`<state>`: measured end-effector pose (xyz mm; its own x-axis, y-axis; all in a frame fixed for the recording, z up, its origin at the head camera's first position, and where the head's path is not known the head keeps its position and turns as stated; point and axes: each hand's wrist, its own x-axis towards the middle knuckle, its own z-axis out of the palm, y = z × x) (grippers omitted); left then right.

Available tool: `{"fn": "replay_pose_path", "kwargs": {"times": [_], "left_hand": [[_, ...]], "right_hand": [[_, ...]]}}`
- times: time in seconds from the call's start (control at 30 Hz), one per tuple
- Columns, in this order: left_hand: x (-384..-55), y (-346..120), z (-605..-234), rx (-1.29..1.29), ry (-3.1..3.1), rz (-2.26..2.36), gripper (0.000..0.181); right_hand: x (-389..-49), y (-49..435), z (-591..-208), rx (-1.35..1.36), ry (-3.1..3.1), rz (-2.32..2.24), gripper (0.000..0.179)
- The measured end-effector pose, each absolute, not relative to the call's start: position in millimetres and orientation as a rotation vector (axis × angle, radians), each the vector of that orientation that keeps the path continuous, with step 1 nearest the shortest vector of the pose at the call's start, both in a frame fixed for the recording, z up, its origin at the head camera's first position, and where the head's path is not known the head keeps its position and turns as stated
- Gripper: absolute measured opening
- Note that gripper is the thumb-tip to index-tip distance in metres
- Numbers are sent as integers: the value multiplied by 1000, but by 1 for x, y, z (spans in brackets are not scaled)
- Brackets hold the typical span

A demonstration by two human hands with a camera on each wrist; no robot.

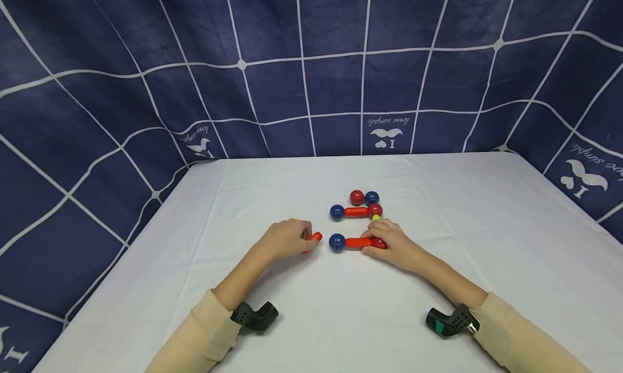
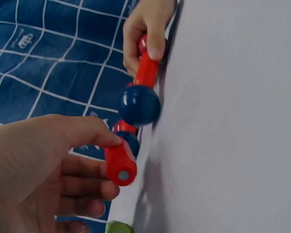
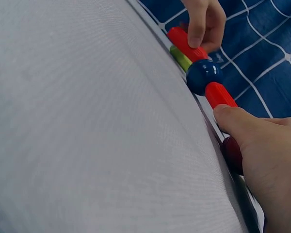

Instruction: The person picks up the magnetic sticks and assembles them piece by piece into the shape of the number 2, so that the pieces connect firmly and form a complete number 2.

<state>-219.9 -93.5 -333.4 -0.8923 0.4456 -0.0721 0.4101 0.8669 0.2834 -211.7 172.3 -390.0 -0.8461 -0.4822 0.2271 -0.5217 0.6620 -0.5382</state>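
Note:
My left hand [image 1: 288, 239] pinches a red magnetic rod [image 2: 121, 165] between thumb and fingers, its metal-tipped end facing the left wrist camera. To the right of it lies a joined piece: a blue ball [image 1: 337, 242], a red rod [image 1: 357, 243] and a red ball [image 1: 379, 244]. My right hand [image 1: 396, 246] grips this piece at its red-ball end, thumb along the rod [image 3: 220, 96]. A yellow-green rod [image 1: 376, 217] runs from near the right fingertips to another red ball [image 1: 375, 210], which joins a second red rod [image 1: 356, 212] and blue ball [image 1: 337, 212].
Behind the joined pieces sit a loose-looking red ball [image 1: 357, 197] and blue ball [image 1: 372, 198], side by side. A yellow-green rod [image 2: 119, 227] lies by the left hand. White cloth [image 1: 340, 319] covers the table; a dark blue checked curtain [image 1: 331, 86] surrounds its back and sides.

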Motion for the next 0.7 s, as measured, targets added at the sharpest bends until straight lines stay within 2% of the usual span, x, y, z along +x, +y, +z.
{"fn": "replay_pose_path", "kwargs": {"times": [0.17, 0.47, 0.7], "left_hand": [[-215, -90, -332, 502, 2643, 708, 19], [-212, -82, -349, 442, 2125, 1075, 19], [-209, -74, -361, 366, 1949, 1231, 17]], "right_hand": [[-213, 172, -390, 857, -2806, 934, 23], [-212, 171, -391, 857, -2795, 927, 23], [-213, 171, -392, 867, -2780, 911, 22]]}}
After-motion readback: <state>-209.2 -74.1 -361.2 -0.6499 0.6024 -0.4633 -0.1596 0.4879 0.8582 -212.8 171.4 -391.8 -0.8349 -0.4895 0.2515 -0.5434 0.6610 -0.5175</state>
